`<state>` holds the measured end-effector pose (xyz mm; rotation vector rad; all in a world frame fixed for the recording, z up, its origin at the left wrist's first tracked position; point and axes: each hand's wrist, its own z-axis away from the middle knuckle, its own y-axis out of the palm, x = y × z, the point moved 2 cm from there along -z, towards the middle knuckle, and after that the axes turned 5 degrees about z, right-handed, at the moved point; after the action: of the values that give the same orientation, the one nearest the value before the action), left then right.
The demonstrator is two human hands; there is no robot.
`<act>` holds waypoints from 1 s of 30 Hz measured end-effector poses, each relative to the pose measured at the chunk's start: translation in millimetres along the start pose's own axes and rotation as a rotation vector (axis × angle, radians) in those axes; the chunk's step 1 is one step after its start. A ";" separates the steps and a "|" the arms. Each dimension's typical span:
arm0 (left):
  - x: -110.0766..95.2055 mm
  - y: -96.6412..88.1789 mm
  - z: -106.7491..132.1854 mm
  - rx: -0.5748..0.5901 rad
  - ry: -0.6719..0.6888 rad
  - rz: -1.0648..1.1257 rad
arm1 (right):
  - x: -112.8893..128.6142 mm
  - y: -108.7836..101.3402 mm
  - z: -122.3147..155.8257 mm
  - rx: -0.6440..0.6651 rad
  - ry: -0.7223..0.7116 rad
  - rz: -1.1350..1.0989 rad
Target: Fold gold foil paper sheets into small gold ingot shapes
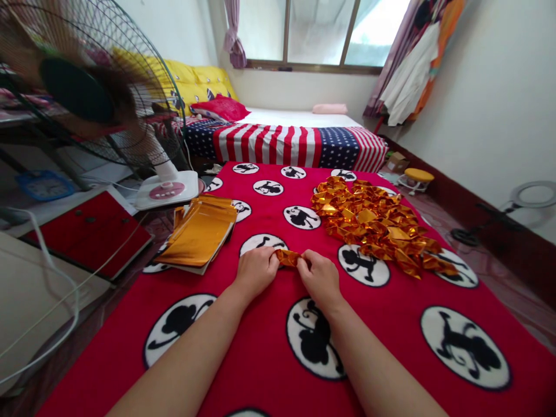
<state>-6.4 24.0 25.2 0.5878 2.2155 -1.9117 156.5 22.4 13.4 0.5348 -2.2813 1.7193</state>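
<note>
A small folded piece of gold foil paper (287, 258) is pinched between both of my hands over a red blanket (260, 324) printed with black-and-white cartoon circles. My left hand (255, 270) grips its left end with closed fingers. My right hand (319, 278) grips its right end, fingers curled. A stack of flat gold foil sheets (200, 234) lies to the left of my hands. A heap of folded gold pieces (373, 223) lies to the right, further back.
A spinning standing fan (87, 87) with a white base (167, 190) stands at the left. A red panel (89, 231) and white cables lie by it. A bed with a flag-pattern cover (295, 145) is behind. A small yellow stool (417, 176) stands at the right.
</note>
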 end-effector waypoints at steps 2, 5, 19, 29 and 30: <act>0.2 0.4 -0.3 0.002 0.003 0.000 | 0.0 0.2 0.3 0.001 0.001 0.002; 0.5 1.0 -0.7 -0.002 0.003 -0.002 | -0.3 0.6 0.6 0.003 -0.001 -0.003; 1.2 1.6 -1.2 0.007 -0.007 -0.004 | -1.5 1.5 -0.1 0.002 0.016 -0.016; 1.6 1.5 -2.1 -0.012 -0.003 -0.004 | -1.9 1.3 0.5 -0.001 0.026 -0.051; 1.7 1.6 -1.9 -0.013 -0.002 -0.003 | -1.8 1.3 0.4 -0.001 0.026 -0.052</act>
<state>-7.1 26.3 23.4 0.5810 2.2271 -1.8963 157.6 22.6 11.5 0.5625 -2.2299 1.6913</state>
